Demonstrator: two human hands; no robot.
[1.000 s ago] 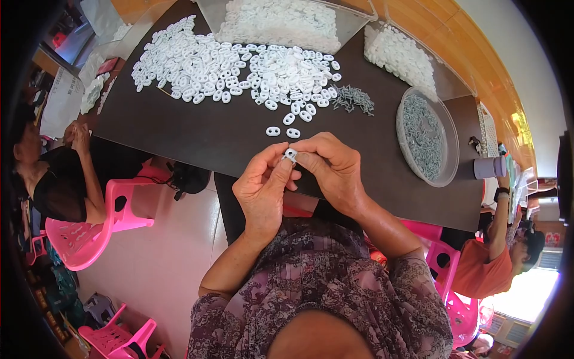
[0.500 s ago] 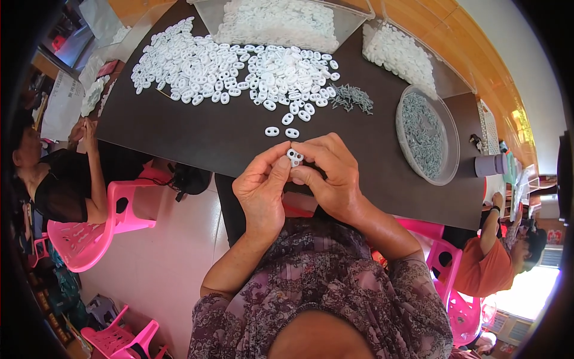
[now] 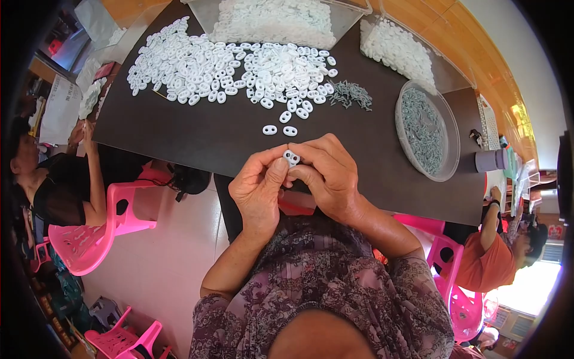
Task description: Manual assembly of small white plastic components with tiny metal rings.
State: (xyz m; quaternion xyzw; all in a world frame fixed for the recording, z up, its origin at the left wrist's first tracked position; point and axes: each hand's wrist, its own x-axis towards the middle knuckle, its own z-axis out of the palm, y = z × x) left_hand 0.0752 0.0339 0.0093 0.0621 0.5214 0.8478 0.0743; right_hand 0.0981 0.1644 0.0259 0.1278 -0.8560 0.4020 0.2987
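Between my two hands, just off the table's near edge, is a small white oval plastic piece [image 3: 291, 157] with two holes. The thumb and fingers of my left hand [image 3: 257, 194] pinch it from one side. From the other side my right hand [image 3: 330, 173] closes on it, so both hands touch at the fingertips. Its underside is hidden by my fingers. Beyond them lie two loose white two-hole pieces [image 3: 290, 131], side by side, and a large pile of the same kind [image 3: 185, 66] spreads over the far left of the table.
Past the white pile lies a small heap of grey screws [image 3: 350, 96]. A round clear tray [image 3: 452, 140] holds more of them. Clear bins [image 3: 353, 24] of white pieces line the dark table's [image 3: 191, 134] back. People sit at left and right, near pink chairs [image 3: 113, 209].
The white piece has turned and shifted slightly left between my fingers, its two holes now facing up more squarely. Both hands keep their pinch.
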